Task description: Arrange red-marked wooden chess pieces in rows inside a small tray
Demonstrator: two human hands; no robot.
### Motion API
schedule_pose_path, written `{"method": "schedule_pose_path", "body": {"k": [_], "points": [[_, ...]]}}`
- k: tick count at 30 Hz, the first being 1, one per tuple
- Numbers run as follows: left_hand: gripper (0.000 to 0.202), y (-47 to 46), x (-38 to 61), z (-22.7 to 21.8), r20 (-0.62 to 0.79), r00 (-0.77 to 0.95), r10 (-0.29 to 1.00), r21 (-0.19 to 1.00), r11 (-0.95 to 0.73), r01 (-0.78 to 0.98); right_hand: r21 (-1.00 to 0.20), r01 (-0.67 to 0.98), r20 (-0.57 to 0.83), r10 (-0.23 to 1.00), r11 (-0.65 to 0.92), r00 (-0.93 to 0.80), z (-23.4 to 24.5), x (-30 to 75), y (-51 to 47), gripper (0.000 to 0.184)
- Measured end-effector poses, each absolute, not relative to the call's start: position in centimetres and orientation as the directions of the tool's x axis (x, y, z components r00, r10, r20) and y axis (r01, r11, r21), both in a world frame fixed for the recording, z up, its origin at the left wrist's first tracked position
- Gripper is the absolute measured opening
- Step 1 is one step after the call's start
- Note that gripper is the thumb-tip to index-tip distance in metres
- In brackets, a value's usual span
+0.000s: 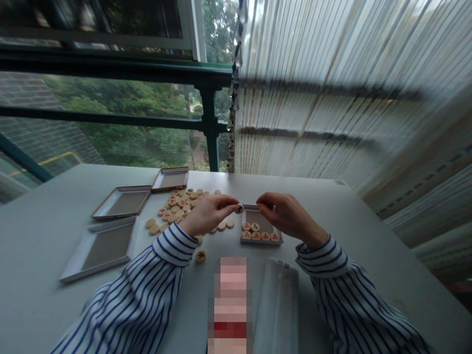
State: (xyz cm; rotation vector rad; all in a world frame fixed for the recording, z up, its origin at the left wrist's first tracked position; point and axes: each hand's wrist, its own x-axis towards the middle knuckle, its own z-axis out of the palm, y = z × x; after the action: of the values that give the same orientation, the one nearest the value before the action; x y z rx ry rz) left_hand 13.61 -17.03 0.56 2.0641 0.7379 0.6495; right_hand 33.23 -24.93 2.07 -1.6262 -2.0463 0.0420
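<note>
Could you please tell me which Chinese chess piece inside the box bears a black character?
The right-hand Chinese chess piece in the two-piece row; the other five visible in the box bear red characters.

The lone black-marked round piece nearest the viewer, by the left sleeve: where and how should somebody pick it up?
The round piece is probably best pinched by opposite sides of its rim, from above and the near side: it lies flat, character up, with another piece just beyond and the left sleeve to its left.

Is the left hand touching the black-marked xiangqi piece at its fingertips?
Touching: the head view shows the left hand pinching the xiangqi piece by its edge.
</note>
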Motion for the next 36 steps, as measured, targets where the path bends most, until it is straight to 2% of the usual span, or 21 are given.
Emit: {"method": "schedule_pose_path", "body": {"k": [9,20,36], "points": [[0.026,-17.1,16.8,0.2,0.194,0.707,0.68,0.843,-0.484,0.235,-0.342,0.908,0.374,0.922,0.243,-0.106,2.1,34.1,-25.0,0.016],[0.03,-16.9,17.6,-1.9,0.212,0.68,0.702,0.854,-0.472,0.22,-0.407,0.884,0.251,0.958,0.232,-0.136,1.8,34.8,-24.8,0.017],[0.026,-17.4,18.1,-1.4,0.187,0.624,0.759,0.909,-0.374,0.183,-0.599,0.77,0.197,0.972,0.22,-0.124,1.0,34.7,-24.4,0.018]]}}
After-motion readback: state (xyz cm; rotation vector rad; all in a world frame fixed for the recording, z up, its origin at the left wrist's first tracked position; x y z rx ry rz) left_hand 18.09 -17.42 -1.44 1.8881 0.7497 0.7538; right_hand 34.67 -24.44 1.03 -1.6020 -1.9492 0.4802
